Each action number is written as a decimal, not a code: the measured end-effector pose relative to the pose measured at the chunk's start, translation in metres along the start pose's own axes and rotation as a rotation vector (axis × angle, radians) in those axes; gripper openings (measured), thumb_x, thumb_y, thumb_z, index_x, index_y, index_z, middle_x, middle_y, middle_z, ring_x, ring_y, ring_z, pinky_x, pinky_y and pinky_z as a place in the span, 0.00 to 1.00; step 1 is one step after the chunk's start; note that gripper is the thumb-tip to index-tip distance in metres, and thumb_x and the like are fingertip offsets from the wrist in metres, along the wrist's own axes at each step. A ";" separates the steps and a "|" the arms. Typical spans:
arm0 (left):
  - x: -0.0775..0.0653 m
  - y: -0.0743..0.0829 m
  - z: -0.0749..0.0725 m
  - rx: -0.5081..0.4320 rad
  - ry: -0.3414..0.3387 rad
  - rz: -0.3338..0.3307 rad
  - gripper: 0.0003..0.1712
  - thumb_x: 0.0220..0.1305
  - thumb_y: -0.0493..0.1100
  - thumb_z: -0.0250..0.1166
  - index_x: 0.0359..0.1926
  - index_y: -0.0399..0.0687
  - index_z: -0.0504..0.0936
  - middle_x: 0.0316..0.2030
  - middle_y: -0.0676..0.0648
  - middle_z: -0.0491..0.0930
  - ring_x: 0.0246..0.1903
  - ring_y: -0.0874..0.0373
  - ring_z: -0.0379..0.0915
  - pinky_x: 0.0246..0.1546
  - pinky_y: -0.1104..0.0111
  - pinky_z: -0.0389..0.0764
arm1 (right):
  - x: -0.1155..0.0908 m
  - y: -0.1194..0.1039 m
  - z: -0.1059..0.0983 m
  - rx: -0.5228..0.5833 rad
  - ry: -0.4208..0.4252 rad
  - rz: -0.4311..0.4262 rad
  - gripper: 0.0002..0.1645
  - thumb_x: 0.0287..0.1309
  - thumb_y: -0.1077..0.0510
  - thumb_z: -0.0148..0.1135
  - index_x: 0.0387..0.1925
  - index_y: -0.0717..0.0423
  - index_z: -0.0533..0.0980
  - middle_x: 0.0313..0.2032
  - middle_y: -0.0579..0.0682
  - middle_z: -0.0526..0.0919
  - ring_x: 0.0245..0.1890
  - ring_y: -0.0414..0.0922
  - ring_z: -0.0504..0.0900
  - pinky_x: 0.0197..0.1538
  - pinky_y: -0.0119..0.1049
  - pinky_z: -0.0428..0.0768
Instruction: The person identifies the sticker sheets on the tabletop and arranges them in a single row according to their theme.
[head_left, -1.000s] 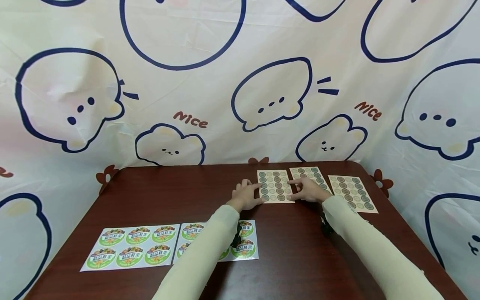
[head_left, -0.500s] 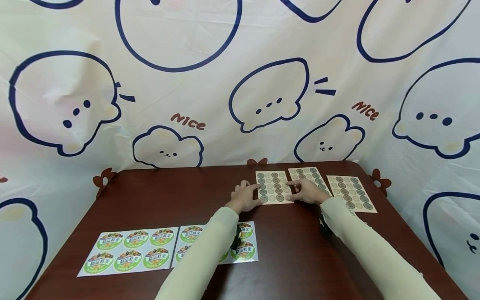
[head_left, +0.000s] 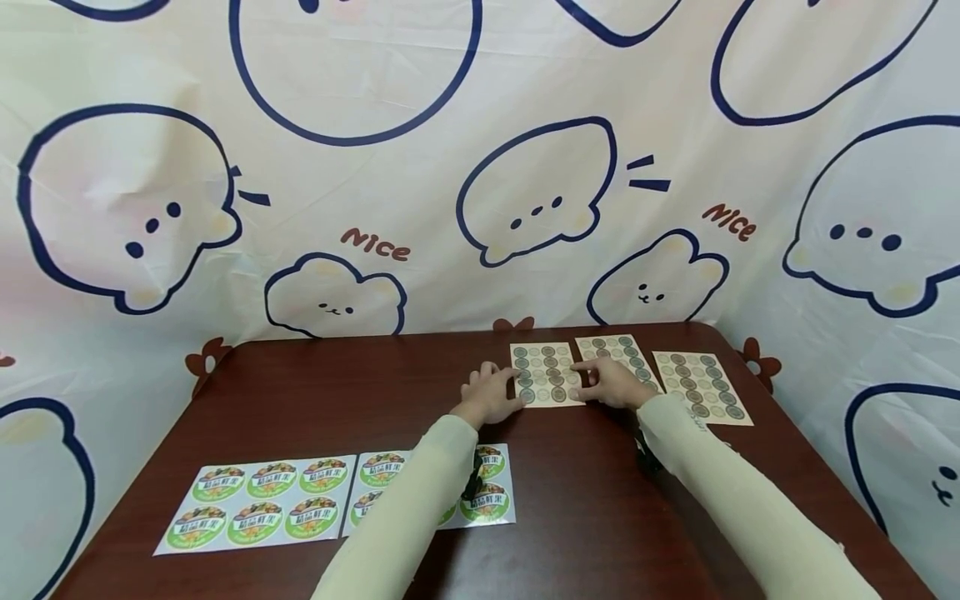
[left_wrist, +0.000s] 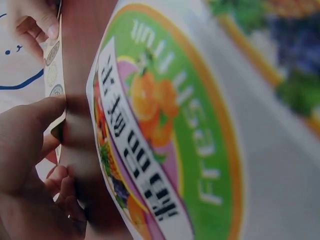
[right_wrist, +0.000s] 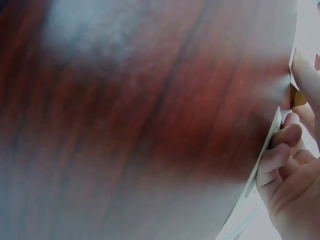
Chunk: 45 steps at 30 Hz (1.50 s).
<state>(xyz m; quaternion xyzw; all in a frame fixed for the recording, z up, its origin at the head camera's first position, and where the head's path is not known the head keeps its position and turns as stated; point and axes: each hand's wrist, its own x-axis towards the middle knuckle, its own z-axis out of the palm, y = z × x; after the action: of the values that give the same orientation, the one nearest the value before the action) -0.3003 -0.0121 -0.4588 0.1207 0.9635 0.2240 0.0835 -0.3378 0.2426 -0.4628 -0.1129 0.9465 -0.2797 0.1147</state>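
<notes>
A cream sheet of round stickers (head_left: pixel 547 375) lies at the far side of the table, between both hands. My left hand (head_left: pixel 487 395) touches its left edge with the index fingertip and its lower left corner with the thumb. On the right edge, the index finger and thumb of my right hand (head_left: pixel 615 383) rest on the sheet, spread apart. In the left wrist view my left hand (left_wrist: pixel 30 145) is near, with the other hand across the sheet. The right wrist view shows my right hand (right_wrist: pixel 295 170), its other fingers curled beside a paper edge.
Two similar cream sticker sheets, a tilted one (head_left: pixel 617 347) and an outer one (head_left: pixel 705 387), lie to the right. Two white sheets of green fruit labels, one at left (head_left: pixel 258 504) and one partly under my left forearm (head_left: pixel 491 512), lie nearer on the brown table (head_left: pixel 585 517). A patterned cloth hangs behind.
The whole head view has shifted slightly left. Both hands keep their places on the sticker sheet, and no sheet visibly moves on the table.
</notes>
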 end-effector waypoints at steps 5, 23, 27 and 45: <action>0.000 0.003 0.000 -0.002 0.001 -0.005 0.33 0.71 0.58 0.62 0.73 0.62 0.68 0.71 0.40 0.60 0.64 0.42 0.62 0.57 0.49 0.68 | 0.000 -0.006 -0.003 -0.029 -0.010 -0.009 0.36 0.59 0.56 0.73 0.67 0.62 0.73 0.31 0.51 0.74 0.27 0.43 0.73 0.31 0.34 0.73; -0.001 0.011 -0.001 -0.034 -0.002 -0.005 0.32 0.70 0.52 0.65 0.73 0.56 0.70 0.69 0.41 0.67 0.60 0.42 0.67 0.57 0.49 0.69 | 0.005 -0.018 -0.006 -0.097 -0.067 0.012 0.36 0.61 0.59 0.71 0.66 0.70 0.71 0.28 0.50 0.79 0.24 0.40 0.76 0.29 0.31 0.74; -0.001 0.012 -0.002 -0.042 -0.010 -0.004 0.32 0.70 0.49 0.65 0.73 0.53 0.70 0.69 0.42 0.69 0.62 0.42 0.68 0.60 0.48 0.70 | 0.005 -0.019 -0.005 -0.072 -0.080 0.009 0.36 0.61 0.61 0.70 0.66 0.73 0.69 0.27 0.50 0.78 0.23 0.40 0.77 0.28 0.30 0.75; 0.004 0.007 -0.001 -0.185 -0.028 -0.005 0.34 0.69 0.43 0.67 0.74 0.51 0.69 0.72 0.43 0.67 0.70 0.38 0.61 0.64 0.47 0.63 | 0.007 -0.018 -0.003 -0.058 -0.065 -0.026 0.36 0.59 0.62 0.72 0.65 0.71 0.71 0.26 0.48 0.76 0.25 0.40 0.72 0.30 0.31 0.71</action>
<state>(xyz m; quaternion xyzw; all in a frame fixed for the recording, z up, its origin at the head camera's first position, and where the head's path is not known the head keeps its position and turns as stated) -0.3029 -0.0048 -0.4555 0.1133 0.9376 0.3102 0.1084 -0.3428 0.2274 -0.4517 -0.1374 0.9485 -0.2495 0.1385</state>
